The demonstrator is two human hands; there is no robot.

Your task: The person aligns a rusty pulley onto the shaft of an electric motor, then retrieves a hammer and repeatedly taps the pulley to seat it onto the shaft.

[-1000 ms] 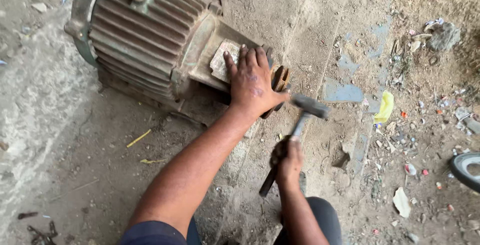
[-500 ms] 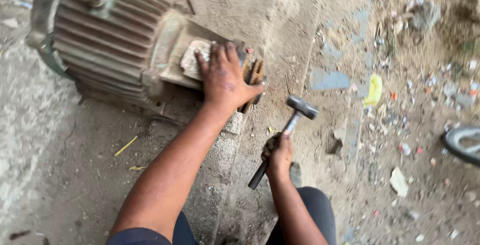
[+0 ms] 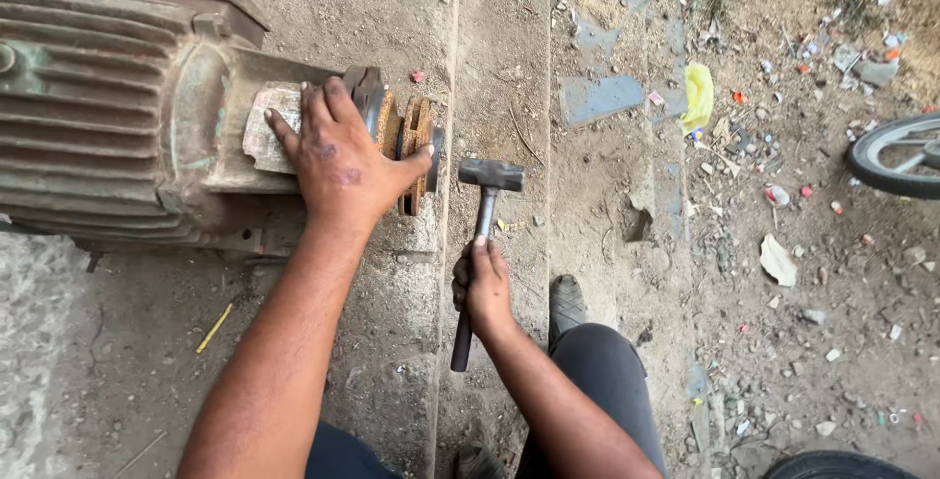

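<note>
Large ribbed electric motor, grey-green and grimy, lying on its side on the dirt ground at upper left. Rusty pulley at the motor's shaft end, facing right. Worn pale nameplate on the housing, partly covered. Bicycle wheel at the right edge, well apart from the work; dark tyre at the bottom right corner. Left hand spread flat and open on the motor housing, fingers over the nameplate, thumb reaching across to touch the pulley. Hammer with dark steel head and dark handle, held upright in the frame, head just beside the pulley and apart from it. Right hand closed around the hammer handle at about mid-length. Dark shoe just right of that hand. Yellow scrap among scattered litter at upper right.
</note>
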